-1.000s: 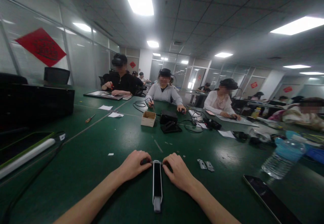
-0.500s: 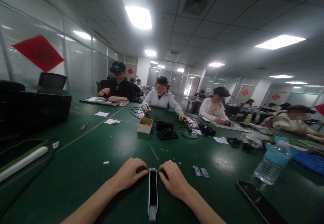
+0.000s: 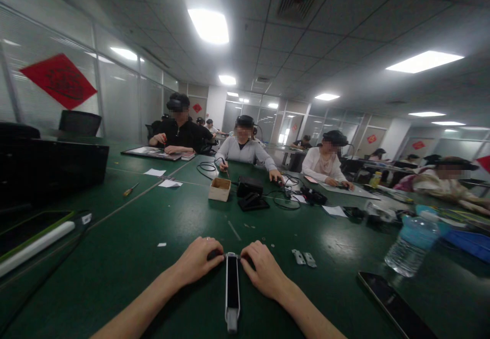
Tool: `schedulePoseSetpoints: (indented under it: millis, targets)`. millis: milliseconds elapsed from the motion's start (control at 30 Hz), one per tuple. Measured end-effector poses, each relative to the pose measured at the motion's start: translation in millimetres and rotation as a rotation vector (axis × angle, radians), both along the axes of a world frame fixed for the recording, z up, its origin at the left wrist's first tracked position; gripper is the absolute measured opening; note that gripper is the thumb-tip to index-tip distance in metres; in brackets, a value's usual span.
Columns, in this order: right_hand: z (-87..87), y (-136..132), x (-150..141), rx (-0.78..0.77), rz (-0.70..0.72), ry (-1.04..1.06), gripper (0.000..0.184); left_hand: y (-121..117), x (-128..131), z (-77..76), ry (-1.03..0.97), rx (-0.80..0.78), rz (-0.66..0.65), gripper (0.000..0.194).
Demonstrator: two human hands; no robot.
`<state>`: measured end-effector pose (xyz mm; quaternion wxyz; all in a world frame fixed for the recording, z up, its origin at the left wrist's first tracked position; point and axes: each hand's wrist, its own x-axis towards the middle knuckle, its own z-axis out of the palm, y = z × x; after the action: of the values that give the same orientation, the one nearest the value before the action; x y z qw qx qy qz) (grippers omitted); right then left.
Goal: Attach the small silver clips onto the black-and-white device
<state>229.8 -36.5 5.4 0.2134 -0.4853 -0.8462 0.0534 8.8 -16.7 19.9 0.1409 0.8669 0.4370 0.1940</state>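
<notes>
A long, narrow device with a black middle, silver side edges and a grey near end lies on the green table, pointing away from me. My left hand is closed at the left side of its far end, thumb and fingertips pinched together. From the right, my right hand meets the same far end with curled fingers and thumb. Both sets of fingertips appear to grip small parts at that end; the exact contact is too small to make out. Two small grey metal plates lie to the right of my right hand.
A water bottle and a phone are on the right. Ahead stand a small open box and a black case with cables. A screwdriver lies left. Several people sit working across the table.
</notes>
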Motion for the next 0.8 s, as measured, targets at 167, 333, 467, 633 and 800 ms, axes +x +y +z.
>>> schedulePoseSetpoints:
  millis: [167, 333, 467, 633, 800]
  targets:
    - [-0.3, 0.4, -0.1, 0.006, 0.002, -0.002, 0.013, 0.5, -0.4, -0.7, -0.006, -0.005, -0.008, 0.018]
    - [3.0, -2.2, -0.4, -0.013, -0.001, -0.002, 0.015, -1.0, -0.7, 2.3, -0.016, -0.035, -0.007, 0.017]
    - [4.2, -2.5, -0.8, -0.016, 0.0, -0.008, 0.015, -1.0, -0.7, 2.3, -0.018, -0.047, 0.001, 0.016]
    - [3.6, -2.0, -1.1, -0.01, 0.001, -0.015, 0.015, -2.9, 0.0, 4.4, -0.027, -0.069, 0.013, 0.013]
    - [2.1, -2.5, -0.9, -0.004, 0.007, -0.002, 0.015, -4.9, -0.3, 6.9, -0.033, -0.073, 0.018, 0.012]
